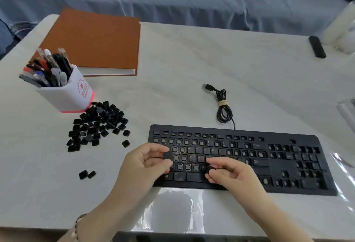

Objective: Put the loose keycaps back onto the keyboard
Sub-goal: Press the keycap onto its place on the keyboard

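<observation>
A black keyboard [278,165] lies on the white table, right of centre, with many bare key sockets and some caps in place. My left hand [146,163] hovers over its left end and pinches a black keycap [167,155] between thumb and fingers. My right hand [228,172] is above the lower middle rows and pinches another black keycap [211,169]. A heap of loose black keycaps [99,124] sits on the table to the left. Two separate keycaps [87,174] lie nearer the front edge.
A white pen holder [71,92] full of pens stands just behind the keycap heap. A brown book [96,42] lies at the back left. The keyboard's coiled USB cable [222,105] is behind it. A black remote [317,47] lies at the far right.
</observation>
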A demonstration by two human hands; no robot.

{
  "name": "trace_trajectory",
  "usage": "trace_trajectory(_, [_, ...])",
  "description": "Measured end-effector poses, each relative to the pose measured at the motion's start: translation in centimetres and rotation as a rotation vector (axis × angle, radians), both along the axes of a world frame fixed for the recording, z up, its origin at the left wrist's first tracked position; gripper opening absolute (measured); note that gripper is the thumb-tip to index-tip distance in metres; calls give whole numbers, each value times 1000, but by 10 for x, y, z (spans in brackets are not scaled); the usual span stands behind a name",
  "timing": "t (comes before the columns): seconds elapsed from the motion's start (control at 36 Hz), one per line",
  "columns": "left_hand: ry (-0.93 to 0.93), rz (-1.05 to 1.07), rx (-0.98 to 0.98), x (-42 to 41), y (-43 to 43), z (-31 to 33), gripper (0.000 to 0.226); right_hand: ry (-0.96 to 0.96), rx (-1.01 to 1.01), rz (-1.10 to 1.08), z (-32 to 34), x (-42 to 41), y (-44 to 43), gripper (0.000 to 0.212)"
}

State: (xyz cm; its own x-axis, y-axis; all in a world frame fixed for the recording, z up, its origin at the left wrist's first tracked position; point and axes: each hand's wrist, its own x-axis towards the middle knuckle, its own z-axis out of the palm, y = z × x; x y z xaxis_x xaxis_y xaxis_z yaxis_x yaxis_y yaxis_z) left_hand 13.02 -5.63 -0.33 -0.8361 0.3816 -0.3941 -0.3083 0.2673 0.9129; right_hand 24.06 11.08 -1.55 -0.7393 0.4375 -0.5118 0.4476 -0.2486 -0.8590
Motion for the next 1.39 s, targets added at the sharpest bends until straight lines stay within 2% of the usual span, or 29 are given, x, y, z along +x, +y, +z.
trace_trajectory(0.14, [42,-76,-45,6,15,-10,22,-66,206,-52,-10,26,36,24])
trace_trajectory(0.28, [90,-130,-105,8,24,-23,23,-47,451,-70,-8,42,70,27])
trace_trajectory(0.39, [128,-169,-133,10,27,-29,24,-43,629,-36,-10,46,88,34])
trace_trajectory(0.58, [163,-202,-168,12,29,-35,26,9,871,171,-33,40,93,29])
trace_trajectory(0.86, [177,-199,-153,11,31,-41,27,1,866,201,-48,36,100,20])
trace_trajectory(1.03, [171,-188,-141,11,31,-41,26,8,848,204,-49,35,103,25])
trace_trajectory(1.11, [165,-183,-136,12,30,-41,26,12,845,186,-49,34,102,21])
trace_trajectory(1.22, [165,-183,-134,12,30,-41,25,5,892,159,-51,35,101,18])
trace_trajectory(1.28, [168,-185,-134,12,30,-40,25,25,997,138,-57,39,97,19])
trace_trajectory(1.39, [155,-169,-102,13,31,-37,23,119,1404,170,-69,47,83,16])
